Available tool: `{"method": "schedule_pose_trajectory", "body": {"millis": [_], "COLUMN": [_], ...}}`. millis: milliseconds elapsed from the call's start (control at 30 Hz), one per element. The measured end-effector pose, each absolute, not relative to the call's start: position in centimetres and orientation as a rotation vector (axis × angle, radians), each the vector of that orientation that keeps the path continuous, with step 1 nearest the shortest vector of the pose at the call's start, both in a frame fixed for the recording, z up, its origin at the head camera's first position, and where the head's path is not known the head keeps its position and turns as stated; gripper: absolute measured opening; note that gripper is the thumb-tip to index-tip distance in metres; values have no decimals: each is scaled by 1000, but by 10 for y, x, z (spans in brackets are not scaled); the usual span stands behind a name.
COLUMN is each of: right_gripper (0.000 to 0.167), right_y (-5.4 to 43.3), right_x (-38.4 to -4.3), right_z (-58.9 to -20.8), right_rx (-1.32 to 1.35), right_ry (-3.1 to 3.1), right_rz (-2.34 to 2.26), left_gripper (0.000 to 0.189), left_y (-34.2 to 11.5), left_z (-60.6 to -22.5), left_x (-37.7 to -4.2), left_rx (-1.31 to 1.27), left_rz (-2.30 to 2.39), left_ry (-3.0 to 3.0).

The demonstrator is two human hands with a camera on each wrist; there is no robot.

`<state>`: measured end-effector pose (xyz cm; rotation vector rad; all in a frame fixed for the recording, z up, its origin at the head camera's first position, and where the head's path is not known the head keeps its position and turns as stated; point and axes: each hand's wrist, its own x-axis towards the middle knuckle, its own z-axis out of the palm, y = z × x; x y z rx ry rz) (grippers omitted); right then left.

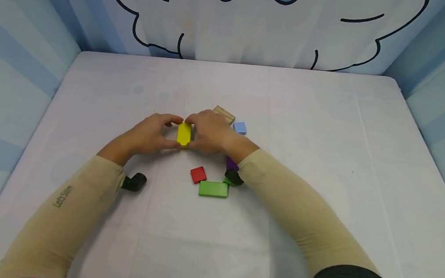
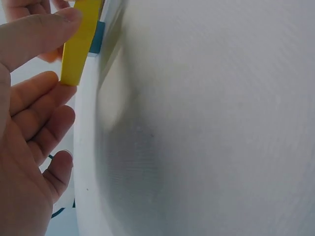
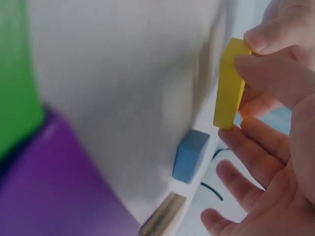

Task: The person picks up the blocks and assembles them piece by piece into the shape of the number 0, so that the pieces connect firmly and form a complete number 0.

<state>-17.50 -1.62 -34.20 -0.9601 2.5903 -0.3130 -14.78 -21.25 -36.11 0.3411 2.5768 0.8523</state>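
Observation:
A yellow block (image 1: 184, 134) is between my two hands, with its broad face up in the head view. My left hand (image 1: 149, 133) pinches its left side between thumb and fingertips. From the other side my right hand (image 1: 211, 131) pinches the same block, thumb at the near end. In the left wrist view the block (image 2: 81, 44) appears raised above the cloth, and the left hand's (image 2: 34, 118) lower fingers are loosely bent. The right wrist view shows the yellow block (image 3: 230, 86) with the right hand's (image 3: 275, 152) fingertips at its lower end.
Nearer me lie a red block (image 1: 198, 175), a green block (image 1: 213, 189) and a purple block (image 1: 232, 163) partly hidden by the right wrist. A wooden block (image 1: 224, 114) and a light blue block (image 1: 240, 127) lie beyond the right hand. White cloth (image 1: 327, 121) covers the table.

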Motion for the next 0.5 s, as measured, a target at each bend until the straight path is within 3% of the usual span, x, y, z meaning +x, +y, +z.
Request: {"method": "schedule_pose_trajectory", "body": {"millis": [500], "right_gripper": [61], "right_y": [4], "right_x": [-169], "right_z": [-338], "right_rx": [-980], "right_ry": [2556], "right_rz": [-441], "left_gripper": [71], "left_y": [-203], "left_z": [-352], "left_x": [-145], "left_rx": [386], "left_rz": [792], "left_ry": [2533]}}
